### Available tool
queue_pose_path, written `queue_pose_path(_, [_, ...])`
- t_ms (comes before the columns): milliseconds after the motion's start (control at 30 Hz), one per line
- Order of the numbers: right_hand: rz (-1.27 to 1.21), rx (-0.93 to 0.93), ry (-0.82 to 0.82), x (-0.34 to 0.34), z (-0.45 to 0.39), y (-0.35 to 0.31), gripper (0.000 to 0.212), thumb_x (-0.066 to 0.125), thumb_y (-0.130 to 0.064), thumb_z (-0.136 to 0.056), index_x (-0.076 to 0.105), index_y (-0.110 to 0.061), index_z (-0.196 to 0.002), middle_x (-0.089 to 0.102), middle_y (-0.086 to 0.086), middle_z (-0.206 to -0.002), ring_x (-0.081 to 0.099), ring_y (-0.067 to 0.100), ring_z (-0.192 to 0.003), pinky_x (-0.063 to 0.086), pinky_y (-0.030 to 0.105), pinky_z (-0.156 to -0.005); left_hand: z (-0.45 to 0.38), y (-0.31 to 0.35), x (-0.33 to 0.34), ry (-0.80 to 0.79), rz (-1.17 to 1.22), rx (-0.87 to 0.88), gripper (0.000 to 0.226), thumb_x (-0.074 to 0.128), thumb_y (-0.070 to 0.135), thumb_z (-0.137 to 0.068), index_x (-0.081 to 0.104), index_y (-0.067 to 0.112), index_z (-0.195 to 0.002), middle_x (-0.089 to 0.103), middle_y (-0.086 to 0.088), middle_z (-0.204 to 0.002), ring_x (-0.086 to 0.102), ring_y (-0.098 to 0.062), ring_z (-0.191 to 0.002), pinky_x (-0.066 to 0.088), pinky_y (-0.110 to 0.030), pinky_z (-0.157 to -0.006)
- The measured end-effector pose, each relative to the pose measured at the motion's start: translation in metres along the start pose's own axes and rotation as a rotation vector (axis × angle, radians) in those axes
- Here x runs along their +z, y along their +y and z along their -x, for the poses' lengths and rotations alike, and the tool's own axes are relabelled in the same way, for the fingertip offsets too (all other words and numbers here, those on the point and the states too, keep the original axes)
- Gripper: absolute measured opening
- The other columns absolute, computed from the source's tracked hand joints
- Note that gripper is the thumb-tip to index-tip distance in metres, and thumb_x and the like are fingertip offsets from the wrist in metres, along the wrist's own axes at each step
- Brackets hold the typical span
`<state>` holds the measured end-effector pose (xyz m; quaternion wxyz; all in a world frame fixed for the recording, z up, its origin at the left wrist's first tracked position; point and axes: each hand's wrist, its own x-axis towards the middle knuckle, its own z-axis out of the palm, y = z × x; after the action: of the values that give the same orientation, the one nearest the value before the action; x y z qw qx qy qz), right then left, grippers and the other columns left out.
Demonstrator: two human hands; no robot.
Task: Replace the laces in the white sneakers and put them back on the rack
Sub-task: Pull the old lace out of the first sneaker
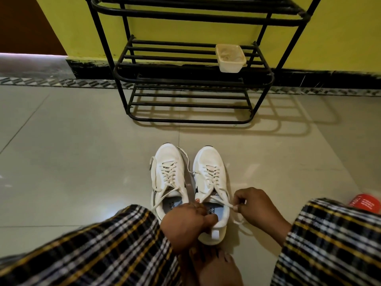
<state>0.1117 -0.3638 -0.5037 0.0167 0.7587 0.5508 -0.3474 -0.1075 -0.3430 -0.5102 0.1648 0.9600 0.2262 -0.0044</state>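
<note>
- Your left hand [185, 221] grips the heel collar of the right sneaker [210, 190], fingers curled inside the opening and thumb on the heel.
- Your right hand [253, 205] pinches one lace end [224, 201], drawn taut from the top eyelets.
- The left sneaker [168, 178] stands just beside it on the tiled floor [82, 162], laced, its lace ends lying loose.
- Both sneakers point toward the black rack [191, 79] against the yellow wall.
- A plastic container [231, 58] sits on the rack's middle shelf.
- A red object [366, 203] lies at the right edge.
</note>
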Motion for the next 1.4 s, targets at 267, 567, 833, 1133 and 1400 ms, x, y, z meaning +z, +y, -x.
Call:
queue_pose_path(267, [-0.103, 0.212, 0.296, -0.032, 0.016, 0.04, 0.005, 0.066, -0.016, -0.086, 0.07, -0.018, -0.083, 0.07, 0.009, -0.098, 0.062, 0.025, -0.096, 0.043, 0.026, -0.077, -0.004, 0.0, -0.001, 0.061, -0.062, -0.005, 0.023, 0.039, 0.023, -0.077, 0.058, 0.02, -0.091, 0.062, -0.002, -0.083, 0.062, -0.024, -0.084, 0.045, -0.028, -0.056])
queue_pose_path(567, [0.034, -0.195, 0.448, -0.001, 0.013, -0.042, 0.024, 0.053, -0.037, -0.092, 0.061, -0.015, -0.1, 0.065, 0.006, -0.102, 0.06, 0.023, -0.092, 0.042, 0.028, -0.072, -0.019, -0.003, -0.018, 0.362, 0.372, -0.357, 0.033, 0.05, 0.046, -0.09, 0.063, 0.018, -0.1, 0.059, 0.002, -0.099, 0.055, -0.013, -0.089, 0.045, -0.029, -0.076])
queue_pose_path(833, [0.006, -0.235, 0.411, 0.008, -0.003, -0.035, 0.038, 0.059, -0.039, -0.088, 0.059, -0.013, -0.116, 0.069, 0.006, -0.095, 0.063, 0.021, -0.093, 0.044, 0.027, -0.073, -0.05, -0.021, -0.019, 0.239, 0.274, -0.58, 0.025, 0.057, 0.034, -0.089, 0.06, 0.011, -0.097, 0.067, -0.007, -0.092, 0.061, -0.022, -0.084, 0.047, -0.033, -0.072])
queue_pose_path(1133, [-0.567, -0.093, 0.415, 0.017, -0.013, -0.016, 0.015, 0.065, -0.009, -0.082, 0.057, -0.022, -0.082, 0.058, -0.006, -0.047, 0.05, 0.005, -0.05, 0.037, 0.015, -0.054, -0.042, -0.022, -0.015, 0.314, 0.45, -0.547, 0.017, 0.05, 0.021, -0.093, 0.04, 0.022, -0.106, 0.061, -0.006, -0.066, 0.059, -0.027, -0.066, 0.049, -0.039, -0.062])
queue_pose_path(1400, [0.007, -0.269, 0.456, 0.019, -0.003, -0.03, 0.018, 0.05, -0.031, -0.093, 0.05, -0.017, -0.082, 0.061, 0.008, -0.076, 0.058, 0.026, -0.072, 0.034, 0.03, -0.059, -0.047, -0.011, -0.022, 0.184, 0.033, -0.471, 0.033, 0.043, 0.03, -0.094, 0.049, 0.03, -0.127, 0.049, -0.004, -0.113, 0.049, -0.023, -0.104, 0.042, -0.032, -0.072])
